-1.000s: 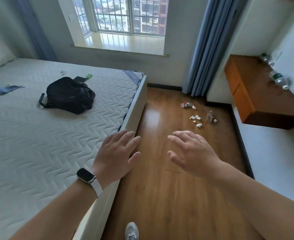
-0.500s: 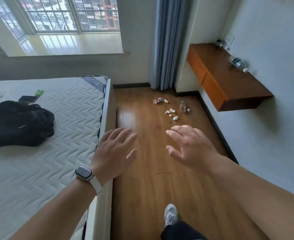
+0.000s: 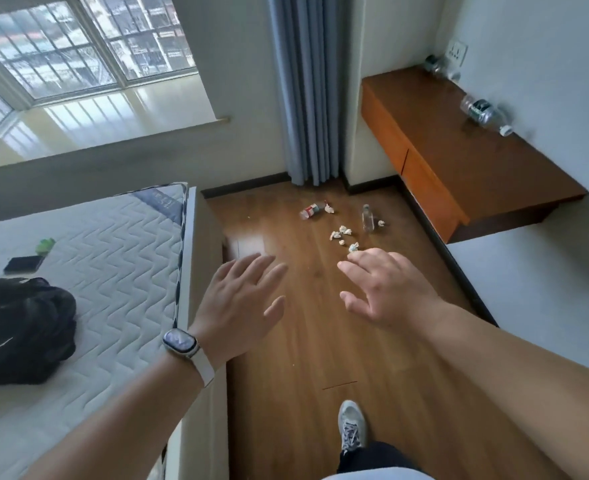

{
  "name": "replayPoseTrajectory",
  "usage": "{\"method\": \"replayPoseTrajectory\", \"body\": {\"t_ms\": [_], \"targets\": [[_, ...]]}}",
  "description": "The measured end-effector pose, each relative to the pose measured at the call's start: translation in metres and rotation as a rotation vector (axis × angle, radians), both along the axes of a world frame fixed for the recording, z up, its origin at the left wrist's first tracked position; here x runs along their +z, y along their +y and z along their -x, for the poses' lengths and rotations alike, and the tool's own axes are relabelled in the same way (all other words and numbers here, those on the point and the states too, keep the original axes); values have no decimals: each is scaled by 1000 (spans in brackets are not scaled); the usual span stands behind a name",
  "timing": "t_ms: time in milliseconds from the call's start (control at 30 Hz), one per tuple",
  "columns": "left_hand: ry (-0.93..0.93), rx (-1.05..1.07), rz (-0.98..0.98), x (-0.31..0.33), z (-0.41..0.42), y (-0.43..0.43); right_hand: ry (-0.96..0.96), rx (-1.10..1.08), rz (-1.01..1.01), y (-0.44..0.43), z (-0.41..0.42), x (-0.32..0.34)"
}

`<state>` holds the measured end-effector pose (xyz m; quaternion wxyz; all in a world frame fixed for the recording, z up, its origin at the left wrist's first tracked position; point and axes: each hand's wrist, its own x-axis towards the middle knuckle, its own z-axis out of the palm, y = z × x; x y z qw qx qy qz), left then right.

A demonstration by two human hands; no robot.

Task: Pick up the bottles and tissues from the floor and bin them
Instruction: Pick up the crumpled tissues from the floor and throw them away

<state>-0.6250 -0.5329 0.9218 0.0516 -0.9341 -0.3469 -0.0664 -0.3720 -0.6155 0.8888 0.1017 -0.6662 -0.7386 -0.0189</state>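
Beside the bed point(image 3: 113, 271), a person's left hand point(image 3: 241, 303) and right hand point(image 3: 390, 292) hover above the wooden floor point(image 3: 303, 358), fingers spread, holding nothing; ahead, near the curtain point(image 3: 306, 98), lie a toppled bottle point(image 3: 312, 210), an upright bottle point(image 3: 367, 218) and scattered crumpled tissues point(image 3: 345, 230).

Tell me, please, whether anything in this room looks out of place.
Yes. Litter sits on the floor near the curtain: a red-labelled bottle on its side, a clear bottle upright, and crumpled tissues scattered around them. A third bottle lies tipped over on the desk.
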Motion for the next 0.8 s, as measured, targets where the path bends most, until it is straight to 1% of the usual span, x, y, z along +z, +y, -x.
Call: {"method": "replayPoseTrajectory", "body": {"t_ms": [133,233,500,667,800], "targets": [[4,-35,2,-4,-61,42,-13,-51,17,44,-67,6],[-6,-63,11,-6,-96,66,-6,-89,40,61,-96,6],[-15,-122,17,-6,-162,137,44,-181,114,102,-140,-4],[-39,-167,51,-29,-183,187,37,-218,165,140,-157,-14],[-11,-184,99,-52,-203,246,31,-268,197,188,-174,-23]]}}
